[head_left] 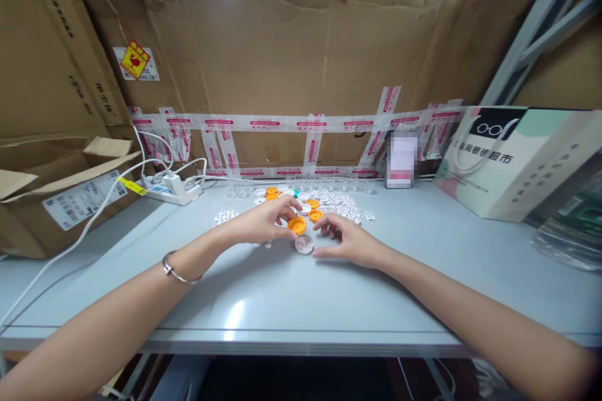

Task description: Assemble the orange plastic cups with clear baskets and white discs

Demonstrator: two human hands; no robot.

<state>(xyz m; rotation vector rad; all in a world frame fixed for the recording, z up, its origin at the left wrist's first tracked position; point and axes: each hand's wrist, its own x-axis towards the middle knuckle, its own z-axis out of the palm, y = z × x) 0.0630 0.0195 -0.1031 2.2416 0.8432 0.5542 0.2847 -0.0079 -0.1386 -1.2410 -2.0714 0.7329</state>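
My left hand has its thumb and fingers around the edge of a round orange cap, which it grips above the table. Just below that cap a round whitish disc with a clear-looking rim lies on the grey table. To the right, my right hand holds nothing; its thumb and curled fingers stay apart, with the thumb tip close to the disc. More orange caps and white round pieces lie behind my hands. A spread of small white pieces covers the table further back.
A row of clear round pieces runs along the back. A phone leans against the taped cardboard. At left are a power strip and an open carton; at right, a paper bag and a clear plastic container.
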